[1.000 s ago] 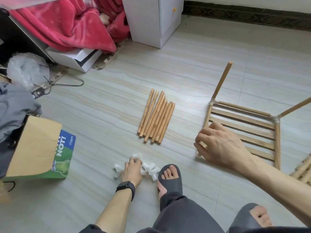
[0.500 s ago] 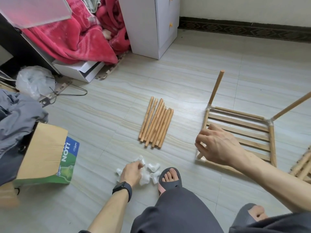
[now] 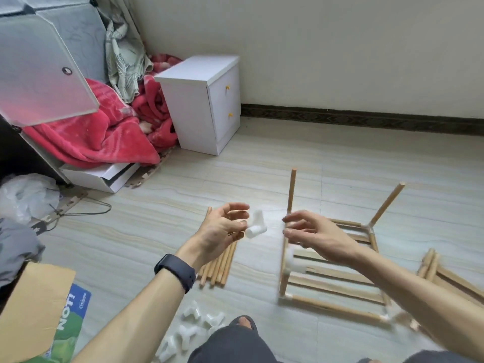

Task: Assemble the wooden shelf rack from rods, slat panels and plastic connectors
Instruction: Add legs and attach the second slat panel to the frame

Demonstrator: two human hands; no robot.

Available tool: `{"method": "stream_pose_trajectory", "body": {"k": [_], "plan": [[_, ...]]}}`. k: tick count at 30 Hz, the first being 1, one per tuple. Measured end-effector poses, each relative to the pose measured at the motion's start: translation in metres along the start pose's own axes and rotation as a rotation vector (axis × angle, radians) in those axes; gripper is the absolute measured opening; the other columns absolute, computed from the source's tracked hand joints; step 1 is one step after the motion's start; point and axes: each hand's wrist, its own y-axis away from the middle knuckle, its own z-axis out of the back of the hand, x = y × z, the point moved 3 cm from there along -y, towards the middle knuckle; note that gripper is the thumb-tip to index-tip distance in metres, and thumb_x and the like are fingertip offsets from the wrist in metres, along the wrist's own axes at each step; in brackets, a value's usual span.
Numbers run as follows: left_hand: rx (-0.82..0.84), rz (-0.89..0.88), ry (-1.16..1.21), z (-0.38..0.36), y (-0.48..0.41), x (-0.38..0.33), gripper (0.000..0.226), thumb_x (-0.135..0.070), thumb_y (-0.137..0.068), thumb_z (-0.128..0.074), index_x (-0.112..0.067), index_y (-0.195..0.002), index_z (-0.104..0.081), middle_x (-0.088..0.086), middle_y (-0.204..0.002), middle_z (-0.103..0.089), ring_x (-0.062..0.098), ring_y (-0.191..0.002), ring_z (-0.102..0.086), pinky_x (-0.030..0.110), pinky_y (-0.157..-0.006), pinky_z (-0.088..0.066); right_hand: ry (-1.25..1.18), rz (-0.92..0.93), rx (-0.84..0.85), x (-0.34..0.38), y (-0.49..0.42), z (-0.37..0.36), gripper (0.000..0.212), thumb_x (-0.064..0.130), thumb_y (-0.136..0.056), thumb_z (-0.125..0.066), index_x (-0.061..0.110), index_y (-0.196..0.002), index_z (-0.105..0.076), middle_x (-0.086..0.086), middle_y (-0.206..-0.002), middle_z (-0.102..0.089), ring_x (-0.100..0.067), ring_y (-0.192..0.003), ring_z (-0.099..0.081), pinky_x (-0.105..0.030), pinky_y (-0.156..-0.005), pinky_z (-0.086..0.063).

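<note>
My left hand point(image 3: 222, 231) is raised above the floor and pinches a white plastic connector point(image 3: 256, 226) at its fingertips. My right hand point(image 3: 314, 235) hovers just right of it, fingers loosely spread and holding nothing. Below the right hand a slat panel point(image 3: 335, 286) lies flat on the floor, with two rods point(image 3: 291, 189) standing up from its far corners. A white connector point(image 3: 295, 263) shows on its left side, blurred. A bundle of loose rods point(image 3: 220, 265) lies under my left wrist. Several spare connectors point(image 3: 193, 328) sit on the floor by my knee.
A second slat panel point(image 3: 450, 281) lies at the right edge. A white nightstand point(image 3: 204, 106) stands against the wall, with a red blanket point(image 3: 99, 137) and a white box point(image 3: 102, 176) to its left. A cardboard box point(image 3: 34, 315) is at the lower left.
The left hand lifted a connector off the floor pile to chest height. The right hand left the slat panel and rose toward the connector. The camera tilted up toward the wall.
</note>
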Motion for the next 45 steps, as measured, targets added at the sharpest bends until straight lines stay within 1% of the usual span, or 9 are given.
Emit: {"method": "stream_pose_trajectory", "body": {"k": [4,9,16,21,24,31,36,39,45], "plan": [[0.21,-0.031,0.088,-0.097,-0.011,-0.044,0.042,0.023,-0.086,-0.051,-0.01,-0.102,-0.071,0.002,-0.087,-0.07,0.014,-0.071,-0.068,0.026,-0.06,-0.054,-0.415,0.02,-0.067,0.035,0.039,0.043,0.052,0.043,-0.084,-0.078,0.027,-0.129,-0.059,-0.009,-0.116,-0.074,-0.026,-0.096,-0.073,-0.039,-0.089,-0.056],[0.343,-0.007,-0.036,-0.193,-0.013,-0.05,0.042,0.025,-0.085,-0.049,-0.007,-0.103,-0.068,0.01,-0.097,-0.07,0.019,-0.071,-0.07,0.025,-0.057,-0.053,-0.588,0.045,-0.298,0.033,0.094,0.088,0.029,0.037,-0.084,-0.076,0.025,-0.11,-0.075,-0.011,-0.106,-0.076,-0.021,-0.082,-0.071,-0.03,-0.076,-0.059],[0.503,0.048,-0.278,-0.252,0.011,-0.009,0.028,0.006,-0.091,-0.062,-0.008,-0.116,-0.064,0.008,-0.1,-0.077,0.022,-0.093,-0.074,0.036,-0.081,-0.055,-0.626,0.039,-0.546,-0.015,0.148,0.117,0.036,0.041,-0.081,-0.082,0.016,-0.106,-0.079,-0.004,-0.09,-0.074,-0.017,-0.078,-0.069,-0.03,-0.076,-0.058],[0.529,-0.118,-0.515,-0.267,0.025,-0.002,0.028,-0.016,-0.095,-0.068,-0.015,-0.122,-0.063,0.005,-0.113,-0.072,0.018,-0.103,-0.071,0.038,-0.097,-0.056,-0.558,-0.018,-0.714,-0.027,0.16,0.125,0.041,0.046,-0.077,-0.079,0.012,-0.1,-0.077,-0.001,-0.085,-0.075,-0.011,-0.07,-0.068,-0.023,-0.066,-0.055],[0.434,-0.229,-0.61,-0.268,0.025,-0.001,0.03,-0.035,-0.1,-0.059,-0.014,-0.121,-0.064,-0.001,-0.102,-0.075,0.01,-0.092,-0.073,0.036,-0.092,-0.058,-0.473,-0.017,-0.708,-0.026,0.16,0.123,0.034,0.045,-0.083,-0.079,0.015,-0.099,-0.076,0.003,-0.083,-0.075,-0.008,-0.067,-0.067,-0.022,-0.065,-0.055],[0.493,0.059,-0.457,-0.247,0.011,0.009,0.05,-0.043,-0.108,-0.033,-0.005,-0.107,-0.065,0.005,-0.085,-0.075,0.02,-0.077,-0.071,0.033,-0.074,-0.054,-0.303,0.071,-0.646,-0.018,0.159,0.122,0.018,0.04,-0.095,-0.068,0.04,-0.113,-0.071,0.006,-0.108,-0.071,-0.015,-0.073,-0.07,-0.025,-0.067,-0.056],[0.515,0.083,-0.485,-0.243,0.007,0.015,0.057,-0.052,-0.106,-0.034,-0.006,-0.1,-0.067,0.003,-0.078,-0.069,0.018,-0.069,-0.067,0.029,-0.067,-0.054,-0.388,0.101,-0.443,-0.014,0.155,0.11,0.019,0.035,-0.095,-0.068,0.038,-0.113,-0.073,0.002,-0.086,-0.073,-0.015,-0.064,-0.063,-0.027,-0.067,-0.056],[0.522,0.073,-0.543,-0.245,0.005,0.018,0.061,-0.058,-0.104,-0.035,-0.007,-0.104,-0.068,0.007,-0.086,-0.068,0.017,-0.069,-0.067,0.028,-0.066,-0.055,-0.409,0.089,-0.354,-0.014,0.154,0.108,0.029,0.036,-0.095,-0.069,0.037,-0.124,-0.069,0.0,-0.087,-0.072,-0.015,-0.067,-0.062,-0.028,-0.069,-0.055],[0.545,0.039,-0.744,-0.247,-0.003,0.029,0.063,-0.063,-0.103,-0.023,-0.013,-0.099,-0.062,0.0,-0.08,-0.066,0.012,-0.066,-0.065,0.026,-0.064,-0.05,-0.592,0.014,-0.362,-0.033,0.149,0.108,0.025,0.036,-0.09,-0.075,0.032,-0.115,-0.074,-0.003,-0.085,-0.07,-0.013,-0.061,-0.058,-0.027,-0.062,-0.052]]}}
